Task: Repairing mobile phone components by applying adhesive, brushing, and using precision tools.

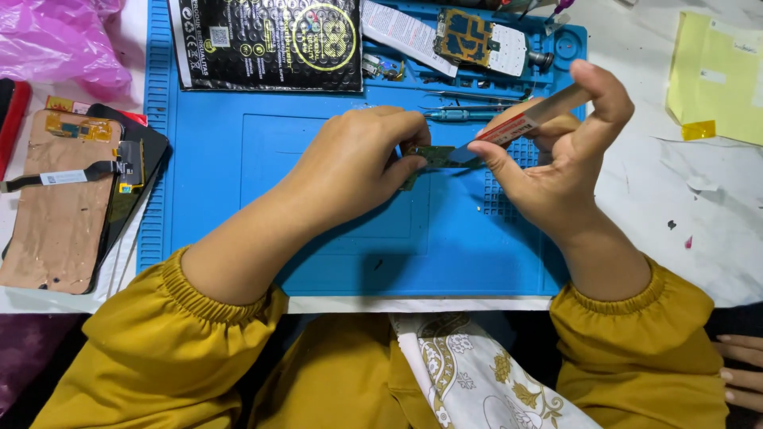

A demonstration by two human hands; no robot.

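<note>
Left hand (358,159) is pinching a small green circuit board (435,156); right hand (548,151) is gripping a flat red-and-white blade tool (524,121) against it over a blue repair mat (238,175).

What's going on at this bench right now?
A person in mustard-yellow sleeves works over a blue repair mat. The left hand pinches a small green circuit board just above the mat. The right hand holds a flat, stick-like tool with a red and white label, its tip touching the board. A tweezers and a screwdriver lie behind the hands. A phone screen assembly with a flex cable lies at the left, and another person's fingers show at the lower right.
</note>
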